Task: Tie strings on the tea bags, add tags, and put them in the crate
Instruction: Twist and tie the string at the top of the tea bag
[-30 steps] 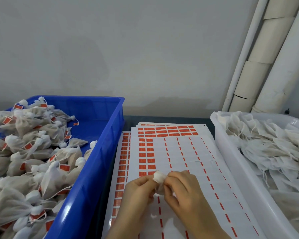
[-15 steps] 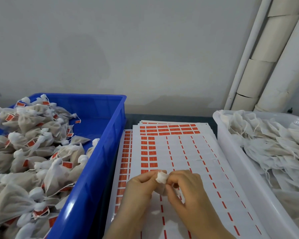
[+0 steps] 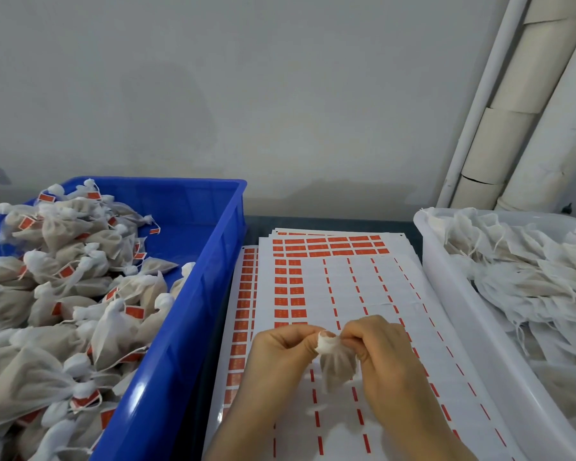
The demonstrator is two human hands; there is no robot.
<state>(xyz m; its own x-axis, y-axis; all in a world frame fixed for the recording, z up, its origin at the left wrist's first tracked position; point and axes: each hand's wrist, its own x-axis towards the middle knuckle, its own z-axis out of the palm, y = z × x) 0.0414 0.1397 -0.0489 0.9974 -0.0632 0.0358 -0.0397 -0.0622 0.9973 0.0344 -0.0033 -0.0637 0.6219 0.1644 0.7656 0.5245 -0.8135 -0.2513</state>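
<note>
Together, both hands' fingers (image 3: 353,339) pinching tea bag (image 3: 338,364) neck

the left hand (image 3: 281,349) and the right hand (image 3: 384,356) are bare, skin showing from fingertips to wrists. behind them the left forearm (image 3: 243,424) and the right forearm (image 3: 423,427) are bare too, uncovered down to the bottom edge of the view. the fingers are slim and the knuckles smooth; nails too blurred to judge.
</note>
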